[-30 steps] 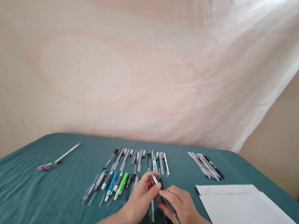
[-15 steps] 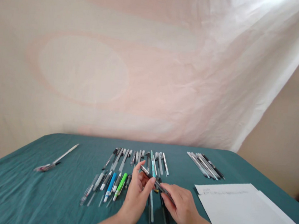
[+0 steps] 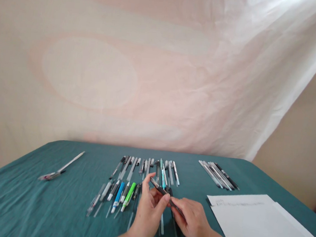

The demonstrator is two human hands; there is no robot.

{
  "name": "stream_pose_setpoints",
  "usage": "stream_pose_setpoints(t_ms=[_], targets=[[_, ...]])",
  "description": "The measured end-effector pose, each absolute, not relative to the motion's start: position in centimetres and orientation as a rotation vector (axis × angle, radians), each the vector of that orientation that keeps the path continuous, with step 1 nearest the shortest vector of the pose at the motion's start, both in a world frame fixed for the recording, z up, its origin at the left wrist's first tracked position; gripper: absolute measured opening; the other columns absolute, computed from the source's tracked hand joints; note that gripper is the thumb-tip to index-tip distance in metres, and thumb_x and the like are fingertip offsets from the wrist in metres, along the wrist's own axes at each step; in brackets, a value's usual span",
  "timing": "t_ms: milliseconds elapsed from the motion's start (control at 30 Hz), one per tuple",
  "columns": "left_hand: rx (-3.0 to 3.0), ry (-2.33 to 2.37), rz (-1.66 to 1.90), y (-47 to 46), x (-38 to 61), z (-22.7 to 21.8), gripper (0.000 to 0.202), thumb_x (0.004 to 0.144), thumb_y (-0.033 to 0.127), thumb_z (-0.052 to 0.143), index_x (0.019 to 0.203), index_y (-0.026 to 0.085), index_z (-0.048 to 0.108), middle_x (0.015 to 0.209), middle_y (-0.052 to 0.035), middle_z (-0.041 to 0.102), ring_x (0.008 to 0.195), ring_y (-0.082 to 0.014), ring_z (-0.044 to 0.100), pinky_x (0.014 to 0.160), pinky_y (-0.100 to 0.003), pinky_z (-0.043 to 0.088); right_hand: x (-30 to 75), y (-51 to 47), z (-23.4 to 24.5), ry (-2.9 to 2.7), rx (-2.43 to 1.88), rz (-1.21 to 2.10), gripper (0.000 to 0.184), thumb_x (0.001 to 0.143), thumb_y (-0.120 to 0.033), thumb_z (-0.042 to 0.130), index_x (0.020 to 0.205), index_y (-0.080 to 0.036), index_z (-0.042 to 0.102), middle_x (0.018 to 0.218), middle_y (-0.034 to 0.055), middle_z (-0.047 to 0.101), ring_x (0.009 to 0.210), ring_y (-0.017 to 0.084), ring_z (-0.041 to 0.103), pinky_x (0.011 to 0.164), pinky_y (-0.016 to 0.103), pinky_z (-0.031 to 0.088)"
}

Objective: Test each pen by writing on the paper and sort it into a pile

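Observation:
Both my hands hold one dark pen (image 3: pixel 163 191) just above the teal tablecloth (image 3: pixel 37 203). My left hand (image 3: pixel 148 212) pinches its far end between thumb and fingers. My right hand (image 3: pixel 192 220) grips the near end, which slants down to the right. Under and beyond my hands lie two rows of several pens (image 3: pixel 146 168), among them a blue marker (image 3: pixel 117 197) and a green marker (image 3: pixel 127 197).
White sheets of paper (image 3: pixel 262 229) lie at the right. A second bunch of pens (image 3: pixel 218 175) lies at the far right of the table, and a lone white pen (image 3: pixel 62 167) at the left. A pale cloth backdrop (image 3: pixel 152 64) hangs behind.
The pen has swung from steep to a flatter slant across my hands, and its far end moved left. My left hand shifted its grip toward that end.

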State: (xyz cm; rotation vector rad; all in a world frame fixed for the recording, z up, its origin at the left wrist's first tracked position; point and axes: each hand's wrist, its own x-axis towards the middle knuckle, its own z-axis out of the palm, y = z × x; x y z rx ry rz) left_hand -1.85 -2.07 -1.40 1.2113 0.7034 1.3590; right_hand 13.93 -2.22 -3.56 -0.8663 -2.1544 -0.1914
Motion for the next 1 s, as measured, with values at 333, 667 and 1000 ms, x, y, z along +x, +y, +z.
stream_pose_setpoints(t_ms=[333, 667, 1000], targets=[[1.144, 0.652, 1.37, -2.59, -1.65, -0.97, 0.06, 0.083, 0.022, 0.056, 0.129, 0.026, 0.016, 0.079, 0.0004, 0.054, 0.07, -0.0133, 0.053, 0.069, -0.027, 0.043, 14.08, -2.24, -4.02, -2.13, -0.834, -0.22, 0.024, 0.084, -0.013, 0.049, 0.108, -0.014, 0.05, 0.075, 0.0061, 0.065, 0.06, 0.015, 0.06, 0.056, 0.026, 0.048], [1.152, 0.63, 1.376, -2.79, -1.71, -1.07, 0.062, 0.085, 0.021, 0.053, 0.131, 0.025, 0.012, 0.08, -0.0001, 0.054, 0.069, -0.0125, 0.05, 0.068, -0.028, 0.043, 13.83, -2.26, -4.13, -2.129, -0.833, -0.193, 0.024, 0.085, -0.014, 0.048, 0.109, -0.014, 0.048, 0.071, 0.0051, 0.064, 0.057, 0.015, 0.058, 0.053, 0.026, 0.046], [1.181, 0.586, 1.331, -2.68, -1.73, -1.08, 0.06, 0.086, 0.024, 0.054, 0.13, 0.027, 0.013, 0.081, 0.0002, 0.052, 0.072, -0.0128, 0.051, 0.069, -0.028, 0.044, 14.0, -2.55, -4.36, -2.12, -0.814, -0.163, 0.026, 0.084, -0.011, 0.047, 0.11, -0.015, 0.047, 0.072, 0.0056, 0.064, 0.058, 0.015, 0.058, 0.054, 0.026, 0.046]])
